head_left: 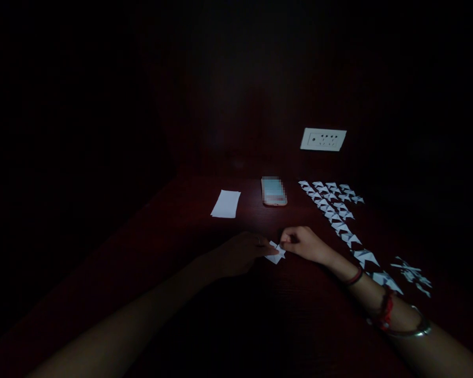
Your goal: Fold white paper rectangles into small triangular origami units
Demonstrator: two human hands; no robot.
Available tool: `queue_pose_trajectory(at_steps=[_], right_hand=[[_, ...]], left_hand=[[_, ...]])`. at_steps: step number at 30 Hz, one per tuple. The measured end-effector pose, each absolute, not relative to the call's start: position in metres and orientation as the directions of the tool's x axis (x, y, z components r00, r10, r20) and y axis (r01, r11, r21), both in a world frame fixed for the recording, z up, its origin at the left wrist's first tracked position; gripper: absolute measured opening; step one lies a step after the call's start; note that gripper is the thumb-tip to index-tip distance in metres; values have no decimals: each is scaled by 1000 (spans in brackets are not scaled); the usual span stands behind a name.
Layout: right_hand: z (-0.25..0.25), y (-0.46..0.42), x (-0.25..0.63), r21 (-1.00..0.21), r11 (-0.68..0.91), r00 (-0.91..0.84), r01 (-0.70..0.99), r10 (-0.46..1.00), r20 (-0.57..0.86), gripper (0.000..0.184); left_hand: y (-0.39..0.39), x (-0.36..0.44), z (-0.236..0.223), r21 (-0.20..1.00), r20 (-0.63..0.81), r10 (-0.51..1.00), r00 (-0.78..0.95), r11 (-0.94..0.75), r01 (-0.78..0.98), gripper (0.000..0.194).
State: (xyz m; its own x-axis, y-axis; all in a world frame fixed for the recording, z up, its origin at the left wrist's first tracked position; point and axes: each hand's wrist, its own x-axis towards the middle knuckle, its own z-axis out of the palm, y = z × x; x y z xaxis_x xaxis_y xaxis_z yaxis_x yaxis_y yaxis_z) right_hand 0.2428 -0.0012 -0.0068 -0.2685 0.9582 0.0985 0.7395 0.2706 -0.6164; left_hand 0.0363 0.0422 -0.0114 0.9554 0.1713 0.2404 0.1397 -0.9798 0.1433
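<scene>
Dim room: wall socket [323,139], tabletop [181,226]

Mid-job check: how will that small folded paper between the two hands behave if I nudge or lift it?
The folded paper is probably very light, being small and thin-looking. Its pointed corners would likely bend or crumple if pushed hard. With that flattish, angular outline, it seems more apt to slide than roll.

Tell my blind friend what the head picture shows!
Left hand and right hand meet at a small folded white paper on a dark red table. Beyond lie white rectangular sheets and a lit phone; at right, folded white paper shapes.
</scene>
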Motion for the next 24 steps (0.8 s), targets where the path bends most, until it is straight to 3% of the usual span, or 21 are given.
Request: queue_pose_trajectory(at_steps=[15,21,24], right_hand=[[-12,-2,241,-581,297,-271,758,953,133,10],[-3,-15,243,-363,469,-368,806,875,313,16],[4,-22,244,-219,607,-553,764,791,261,19]], left_hand=[[42,35,-19,149,272,194,942,-976,158,51],[42,33,-16,186,280,163,946,-976,114,54],[45,28,-16,194,279,151,948,-976,99,59]])
